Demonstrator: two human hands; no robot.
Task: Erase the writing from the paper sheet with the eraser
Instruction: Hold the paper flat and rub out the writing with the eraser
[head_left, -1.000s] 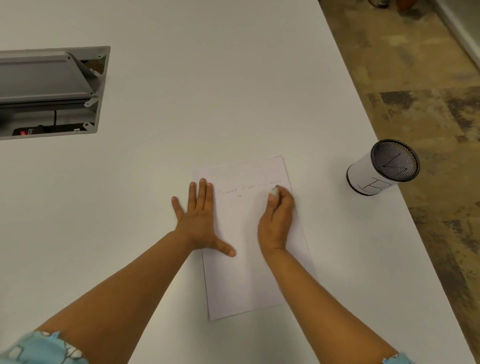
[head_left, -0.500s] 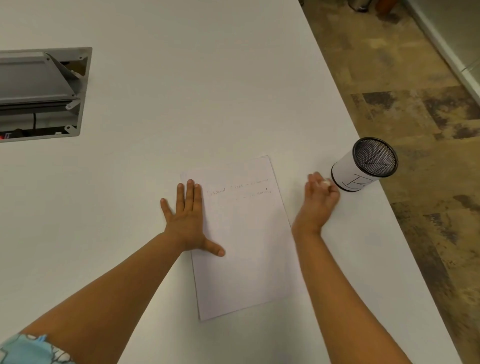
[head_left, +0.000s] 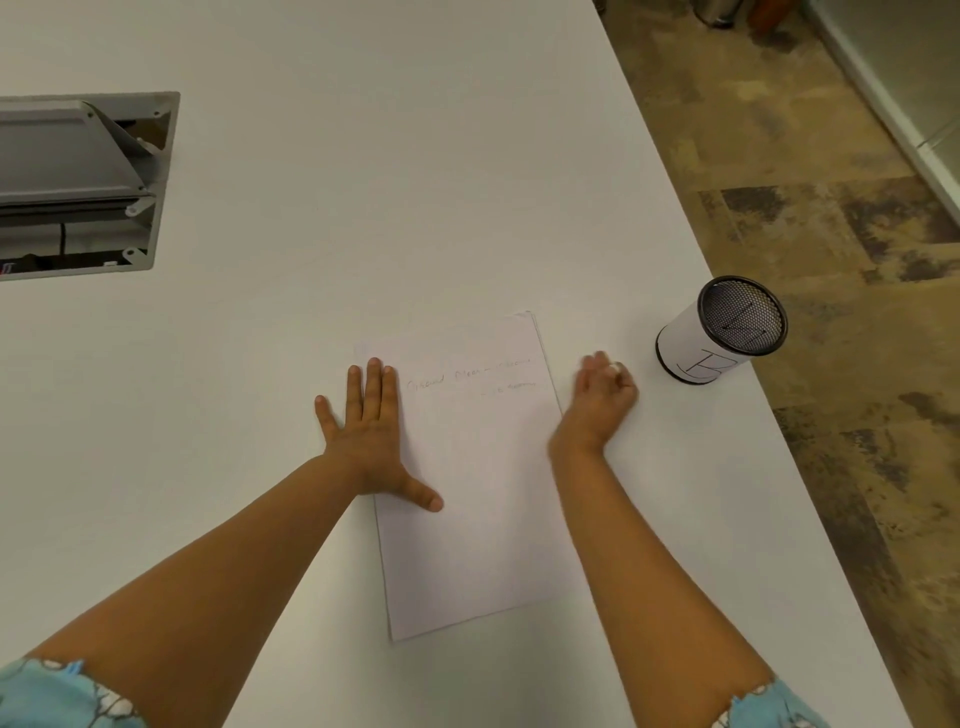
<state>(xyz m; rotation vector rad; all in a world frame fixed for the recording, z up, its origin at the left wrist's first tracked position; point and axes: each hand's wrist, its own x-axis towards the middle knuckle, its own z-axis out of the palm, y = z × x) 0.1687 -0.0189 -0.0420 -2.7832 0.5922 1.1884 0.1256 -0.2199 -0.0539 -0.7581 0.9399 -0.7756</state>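
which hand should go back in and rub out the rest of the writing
Right. The right hand holds the eraser just off the paper sheet; the left hand lies flat, pinning it.

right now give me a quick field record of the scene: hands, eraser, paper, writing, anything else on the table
left hand: flat, fingers spread, pressing the left edge of the paper sheet
right hand: off the sheet, to its right, pinching the eraser
eraser: small, white, at the fingertips, lifted clear of the writing
writing: two faint pencil lines near the top, partly legible, not fully erased
mesh cup: upright near the right table edge, paper label wrapped round it
table: white, with an open cable hatch at far left
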